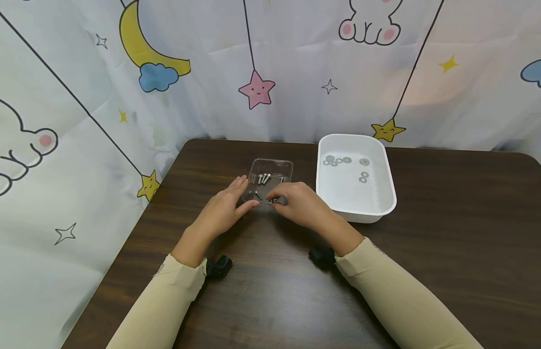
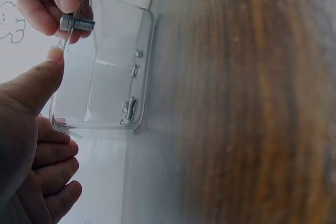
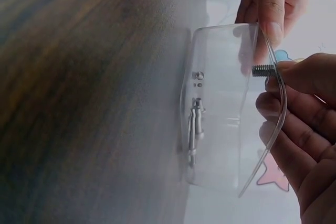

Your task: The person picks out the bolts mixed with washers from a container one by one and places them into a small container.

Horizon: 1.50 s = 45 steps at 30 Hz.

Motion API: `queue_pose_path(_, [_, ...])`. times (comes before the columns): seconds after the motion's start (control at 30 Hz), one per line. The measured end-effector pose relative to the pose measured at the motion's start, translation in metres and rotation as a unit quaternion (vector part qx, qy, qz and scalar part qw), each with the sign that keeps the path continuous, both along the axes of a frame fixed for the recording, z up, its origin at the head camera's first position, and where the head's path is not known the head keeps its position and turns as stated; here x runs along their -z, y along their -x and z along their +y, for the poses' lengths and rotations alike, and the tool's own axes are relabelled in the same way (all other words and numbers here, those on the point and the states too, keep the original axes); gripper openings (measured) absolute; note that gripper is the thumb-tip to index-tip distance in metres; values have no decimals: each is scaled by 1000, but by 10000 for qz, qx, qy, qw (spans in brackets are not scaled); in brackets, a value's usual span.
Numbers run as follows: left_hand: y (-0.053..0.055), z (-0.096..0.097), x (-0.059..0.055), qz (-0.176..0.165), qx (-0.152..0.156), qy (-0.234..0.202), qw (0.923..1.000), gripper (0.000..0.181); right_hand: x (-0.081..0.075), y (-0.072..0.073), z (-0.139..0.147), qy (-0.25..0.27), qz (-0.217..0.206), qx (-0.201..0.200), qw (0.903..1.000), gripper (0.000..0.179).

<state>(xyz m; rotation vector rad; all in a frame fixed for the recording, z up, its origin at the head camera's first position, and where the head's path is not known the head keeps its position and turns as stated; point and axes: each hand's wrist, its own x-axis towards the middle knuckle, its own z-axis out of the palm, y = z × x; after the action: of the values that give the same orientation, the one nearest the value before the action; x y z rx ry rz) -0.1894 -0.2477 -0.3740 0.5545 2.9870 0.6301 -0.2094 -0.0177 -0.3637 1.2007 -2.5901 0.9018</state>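
A small clear plastic box [image 1: 276, 167] stands between the hands and holds several metal bolts [image 1: 264, 179]. My right hand [image 1: 302, 203] reaches over its near right corner. Between thumb and fingers it pinches a bolt [image 3: 262, 71], held at rim height; the thread points inward in the right wrist view, and the bolt's head shows in the left wrist view. Along the box's left side lies my left hand [image 1: 222, 208], fingers extended and thumb [image 2: 50, 66] by the near rim. A few more small metal pieces [image 2: 130, 109] lie on the box floor.
To the right of the clear box stands a white plastic tray [image 1: 357, 208] with several flat washers [image 1: 347, 160] inside. Both are on a dark wooden table [image 1: 261, 291]. A printed curtain [image 1: 296, 111] hangs behind and to the left of the table.
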Motion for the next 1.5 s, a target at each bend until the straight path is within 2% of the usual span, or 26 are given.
queue_pose_path(0.73, [0, -5, 3, -136, -30, -17, 9999, 76, 2, 0, -4, 24, 32, 122, 9999, 16])
queue_pose_path(1.07, [4, -4, 6, -72, 101, -50, 9999, 75, 2, -2, -1, -8, -42, 256, 9997, 18])
queue_pose_path(1.27, [6, -4, 7, -118, 69, -90, 9999, 77, -4, -4, 12, 83, 53, 463, 9989, 19])
queue_pose_path(1.5, [6, -12, 4, -277, 17, -210, 9994, 81, -16, -1, 44, 443, 405, 893, 9942, 16])
